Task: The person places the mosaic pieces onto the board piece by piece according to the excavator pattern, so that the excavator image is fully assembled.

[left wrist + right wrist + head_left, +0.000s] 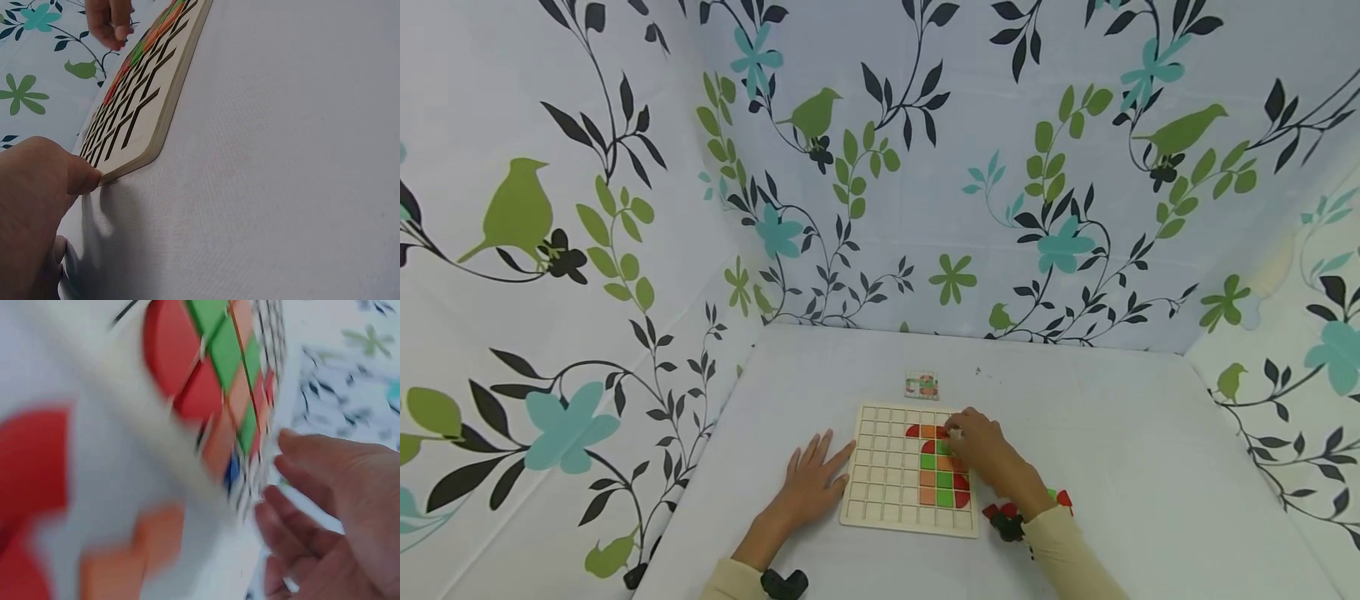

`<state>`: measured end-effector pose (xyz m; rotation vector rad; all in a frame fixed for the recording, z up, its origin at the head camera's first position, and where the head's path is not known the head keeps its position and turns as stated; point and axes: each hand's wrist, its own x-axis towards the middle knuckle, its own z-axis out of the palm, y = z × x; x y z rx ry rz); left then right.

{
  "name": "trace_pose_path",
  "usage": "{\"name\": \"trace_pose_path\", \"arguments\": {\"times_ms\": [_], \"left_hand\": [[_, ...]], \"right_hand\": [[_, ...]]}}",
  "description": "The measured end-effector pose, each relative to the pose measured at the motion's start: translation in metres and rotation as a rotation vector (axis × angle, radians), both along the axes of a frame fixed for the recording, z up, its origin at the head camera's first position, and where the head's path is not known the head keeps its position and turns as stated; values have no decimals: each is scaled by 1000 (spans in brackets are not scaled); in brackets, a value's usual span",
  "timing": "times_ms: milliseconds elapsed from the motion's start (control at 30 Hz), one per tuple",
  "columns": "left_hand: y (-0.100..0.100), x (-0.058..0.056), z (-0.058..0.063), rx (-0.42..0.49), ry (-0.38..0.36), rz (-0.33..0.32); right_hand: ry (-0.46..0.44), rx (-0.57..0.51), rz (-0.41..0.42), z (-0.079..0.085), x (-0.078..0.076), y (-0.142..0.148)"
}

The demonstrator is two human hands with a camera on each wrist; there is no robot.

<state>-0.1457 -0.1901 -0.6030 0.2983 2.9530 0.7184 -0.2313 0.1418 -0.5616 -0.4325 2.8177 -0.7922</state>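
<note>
A light wooden grid board (887, 521) lies on the table, with red, orange and green pieces in the cells of its right half. My left hand (812, 483) rests flat with fingers spread, left of the board. In the left wrist view its thumb (81, 177) touches the board's edge. Over the board's upper right reaches my right hand (981, 442), partly covering the pieces there. In the right wrist view its thumb and fingers are loosely bent and apart, with nothing seen between them. A small blue patch (232, 470) shows among the tiles.
Loose red, green and dark pieces (1009, 510) lie right of the board, partly under the right forearm. Blurred loose orange pieces (159, 534) lie beside the board. A small patterned card (922, 385) lies behind it. Printed cloth (955, 208) hangs around the white table.
</note>
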Motion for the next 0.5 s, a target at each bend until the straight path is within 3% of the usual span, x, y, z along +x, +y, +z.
{"name": "trace_pose_path", "arguments": {"times_ms": [100,200,333,500], "left_hand": [[1,0,0,-6,-4,3],[1,0,0,-16,-7,3],[1,0,-1,-21,-4,1],[2,-1,-1,-14,-6,4]], "right_hand": [[-108,30,-114,2,11,28],[-166,84,-160,4,23,54],[-200,123,-156,5,37,78],[-213,98,-166,0,49,83]]}}
